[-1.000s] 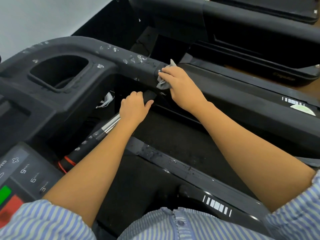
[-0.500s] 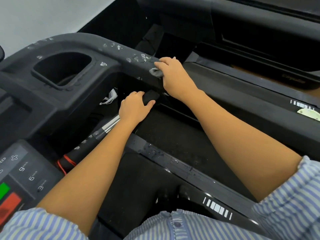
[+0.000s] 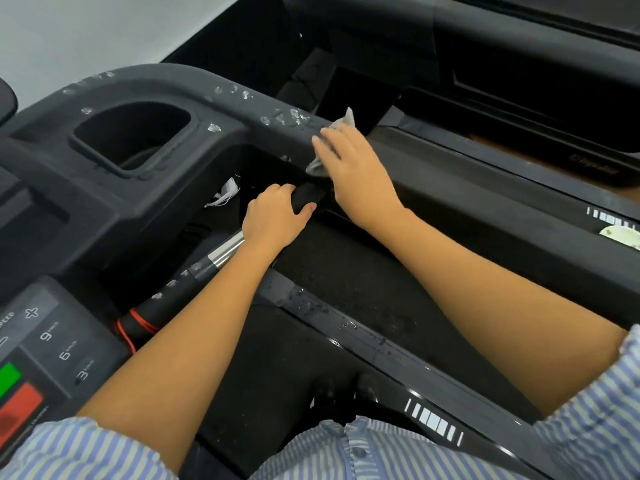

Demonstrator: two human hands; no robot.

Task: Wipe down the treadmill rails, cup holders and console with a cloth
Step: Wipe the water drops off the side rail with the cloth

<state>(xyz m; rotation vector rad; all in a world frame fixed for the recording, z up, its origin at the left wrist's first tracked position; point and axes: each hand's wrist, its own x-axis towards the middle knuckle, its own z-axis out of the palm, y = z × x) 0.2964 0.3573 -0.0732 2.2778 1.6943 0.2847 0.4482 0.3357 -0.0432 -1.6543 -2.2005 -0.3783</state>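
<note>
The rail (image 3: 180,81) is judged the step in hand: the cloth (image 3: 344,123) is pressed on it under the fairly flat fingers of the right hand (image 3: 351,168), any thumb pinch being hidden. A black handgrip (image 3: 309,196) is clasped by the curled left hand (image 3: 277,220). Next, the droplets (image 3: 289,116) further left should be swept up.

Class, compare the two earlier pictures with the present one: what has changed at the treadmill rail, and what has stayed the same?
The right hand rubbed the cloth up onto the top of the rail, then slid back down its side. Nothing was picked up or let go. The left hand still grips the handle, and the water drops on the rail remain.
</note>
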